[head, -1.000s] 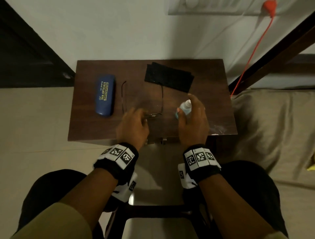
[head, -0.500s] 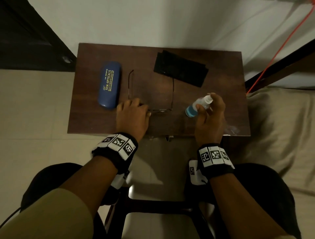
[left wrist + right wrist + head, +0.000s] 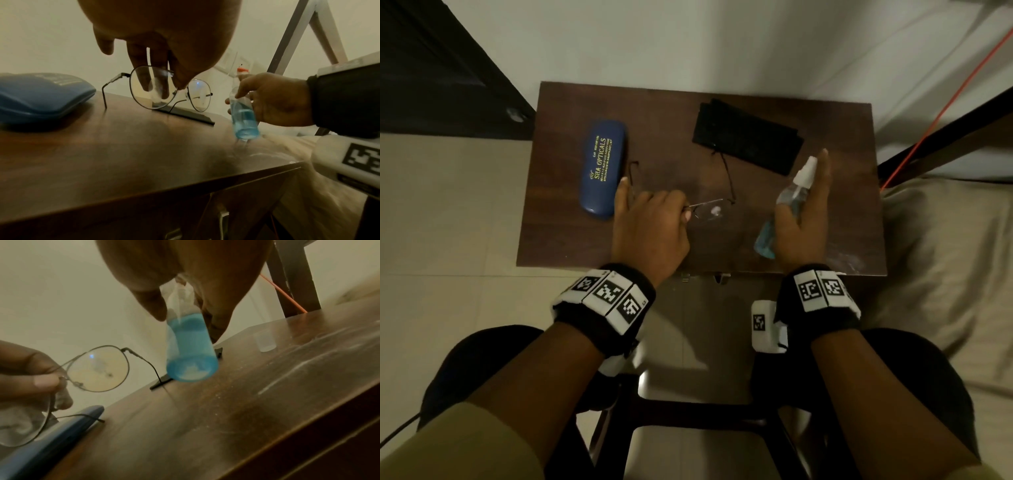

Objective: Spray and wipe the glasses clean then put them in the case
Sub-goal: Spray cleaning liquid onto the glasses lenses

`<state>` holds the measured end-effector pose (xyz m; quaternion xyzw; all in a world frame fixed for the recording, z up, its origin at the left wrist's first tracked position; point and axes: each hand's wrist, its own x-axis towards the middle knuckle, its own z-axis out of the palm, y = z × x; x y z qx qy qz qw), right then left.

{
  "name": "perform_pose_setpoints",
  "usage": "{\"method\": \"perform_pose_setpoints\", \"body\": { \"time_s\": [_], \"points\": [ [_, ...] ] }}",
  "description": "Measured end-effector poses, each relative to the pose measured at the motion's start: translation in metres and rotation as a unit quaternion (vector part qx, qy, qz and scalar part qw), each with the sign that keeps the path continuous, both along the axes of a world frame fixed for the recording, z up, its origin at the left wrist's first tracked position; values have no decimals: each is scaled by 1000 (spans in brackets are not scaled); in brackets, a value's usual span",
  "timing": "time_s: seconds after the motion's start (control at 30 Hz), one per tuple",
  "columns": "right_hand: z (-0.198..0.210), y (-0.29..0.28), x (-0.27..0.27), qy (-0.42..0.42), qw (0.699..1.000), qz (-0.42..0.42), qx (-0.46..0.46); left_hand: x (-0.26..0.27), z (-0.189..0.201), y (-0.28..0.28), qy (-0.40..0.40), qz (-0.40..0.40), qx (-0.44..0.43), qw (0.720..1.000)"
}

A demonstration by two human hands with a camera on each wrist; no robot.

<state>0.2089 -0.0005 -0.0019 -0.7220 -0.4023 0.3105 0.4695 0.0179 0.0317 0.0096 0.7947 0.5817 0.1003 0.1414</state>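
Glasses (image 3: 709,209) sit mid-frame in the head view, lifted at the front off the brown table (image 3: 571,240), temple tips on the wood. Left hand (image 3: 650,229) pinches the frame at the bridge. Right hand (image 3: 803,222) grips the spray bottle (image 3: 787,205), blue liquid inside, nozzle toward the top of the frame. Blue case (image 3: 602,168) lies closed at left, black cloth (image 3: 748,140) upper center.
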Motion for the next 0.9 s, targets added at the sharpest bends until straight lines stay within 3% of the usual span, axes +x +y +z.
{"method": "perform_pose_setpoints", "body": {
  "time_s": [0.13, 0.4, 0.6, 0.9],
  "points": [
    [16, -16, -7, 87, 995, -49, 7, 0, 22, -5, -18, 9, 4, 1000],
    [42, -42, -16, 68, 994, 75, 28, -7, 50, -17, -124, 31, -63, 990],
    [50, -46, -21, -58, 981, 149, 105, -6, 60, -10, -201, 56, -93, 974],
    [44, -36, -35, -196, 962, 184, 51, -5, 63, 2, -263, 90, -133, 951]
  ]
}}
